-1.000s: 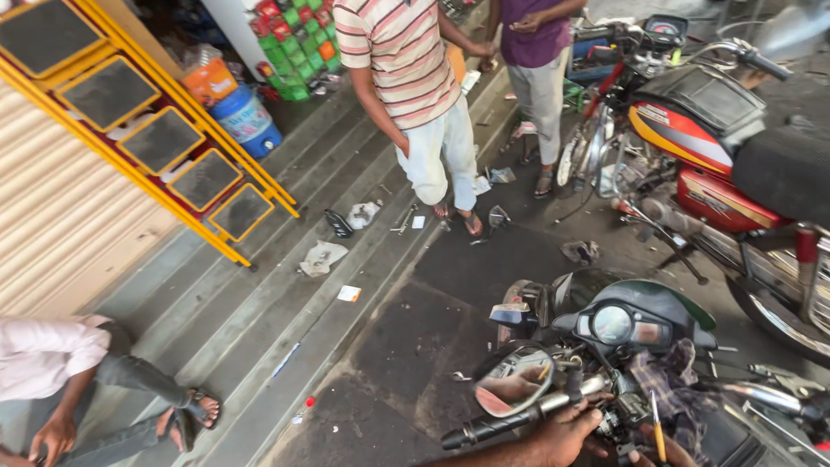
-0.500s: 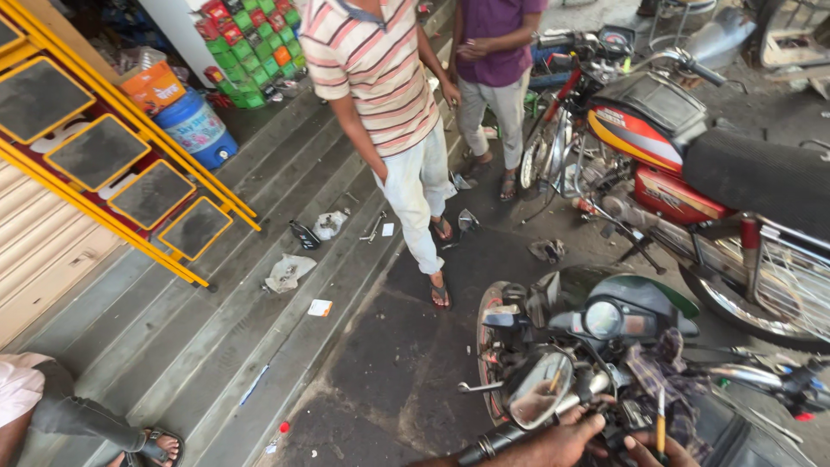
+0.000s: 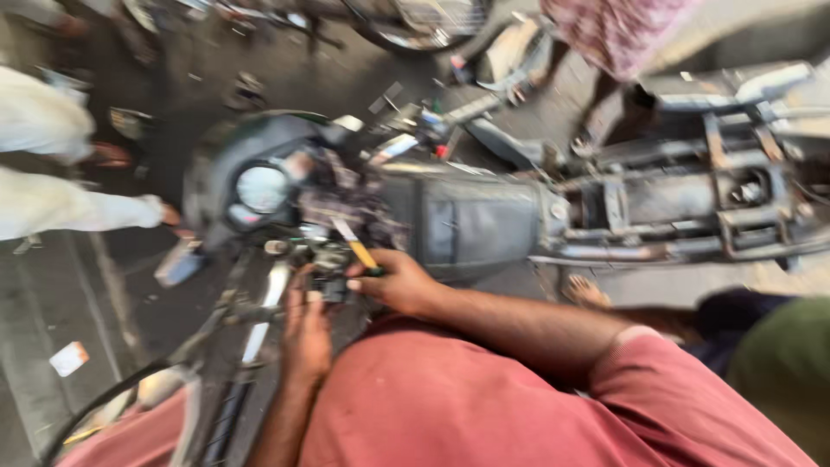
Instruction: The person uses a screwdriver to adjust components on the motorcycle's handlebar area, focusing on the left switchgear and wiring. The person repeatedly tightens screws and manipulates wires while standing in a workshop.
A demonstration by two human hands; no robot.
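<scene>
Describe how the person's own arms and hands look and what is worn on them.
Both hands are bare, with no gloves. The right hand leads into a bare forearm, and a short faded-red sleeve covers the upper arm. The left hand also has a bare forearm, running down beside the same faded-red shirt. No watch, ring or band can be made out, though the picture is blurred.

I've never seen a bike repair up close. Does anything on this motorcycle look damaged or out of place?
Yes. The motorcycle has no seat: its bare frame rails lie exposed behind the tank. Loose wires bunch by the round gauge, where the right hand holds a yellow-handled tool. The picture is blurred.
</scene>
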